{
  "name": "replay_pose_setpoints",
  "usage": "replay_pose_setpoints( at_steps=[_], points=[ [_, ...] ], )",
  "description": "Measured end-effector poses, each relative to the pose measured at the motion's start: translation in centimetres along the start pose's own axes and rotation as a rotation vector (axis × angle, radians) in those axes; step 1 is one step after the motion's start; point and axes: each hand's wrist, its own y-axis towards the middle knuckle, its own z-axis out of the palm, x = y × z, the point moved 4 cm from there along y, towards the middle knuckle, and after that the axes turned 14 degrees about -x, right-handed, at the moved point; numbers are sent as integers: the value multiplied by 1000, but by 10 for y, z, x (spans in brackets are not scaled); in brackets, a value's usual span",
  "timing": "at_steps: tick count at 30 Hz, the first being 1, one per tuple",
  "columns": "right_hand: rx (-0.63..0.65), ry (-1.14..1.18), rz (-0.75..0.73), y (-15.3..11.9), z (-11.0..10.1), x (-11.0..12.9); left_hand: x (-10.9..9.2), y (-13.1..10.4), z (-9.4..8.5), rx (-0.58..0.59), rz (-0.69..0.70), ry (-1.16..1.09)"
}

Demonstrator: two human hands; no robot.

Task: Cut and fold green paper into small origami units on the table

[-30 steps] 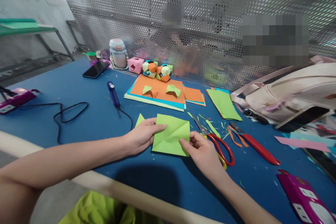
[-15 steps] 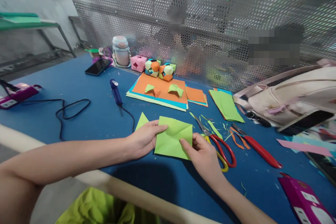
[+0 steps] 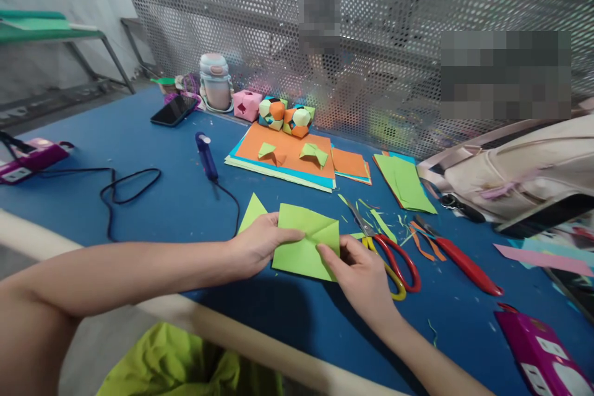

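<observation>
A creased green paper square [image 3: 297, 257] is held above the blue table by both hands. My left hand [image 3: 260, 244] grips its left side, the thumb lying on top near the middle. At the right edge, my right hand [image 3: 364, 272] pinches the sheet between thumb and fingers. Another green paper piece [image 3: 252, 211] with a pointed top shows behind my left hand, its lower part hidden. Red-handled scissors [image 3: 401, 263] lie just right of my right hand, beside yellow handles partly covered by it.
Folded pieces rest on an orange sheet [image 3: 292, 147] at the back, before paper balls [image 3: 297, 120]. Green sheets [image 3: 403, 182], a red-handled tool [image 3: 468, 266], a bag [image 3: 510, 161] and a purple power strip [image 3: 533, 346] are rightward. A corded blue tool [image 3: 206, 158] stands left.
My left thumb has moved right across the paper towards its middle. My right hand keeps its pinch, and the view has shifted slightly.
</observation>
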Motion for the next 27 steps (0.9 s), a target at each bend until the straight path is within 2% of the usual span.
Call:
replay_pose_setpoints(
  at_steps=[3, 8, 13, 16, 18, 21, 24, 27],
  points=[
    [-40, -48, -131, 0, -3, 5, -1, 1, 0, 13, -59, -53],
    [-120, 22, -492, -3, -7, 11, -4, 4, 1, 32, -97, -140],
    [16, 51, -695, -10, -4, 4, -10, 3, -2, -2, -153, -140],
    [33, 99, -796, -14, -4, 4, -12, 2, -2, 0, -183, -137],
    [31, 96, -839, -14, -3, 5, -13, 2, -2, -6, -153, -137],
    [28, 47, -842, -15, -3, 6, -18, 2, -4, -22, -14, -138],
    [6, 19, -774, -15, -5, 8, -24, 3, -6, -19, 113, -107],
    [-10, 6, -688, -13, -7, 10, -25, 6, -8, -24, 130, -68]
  ],
)
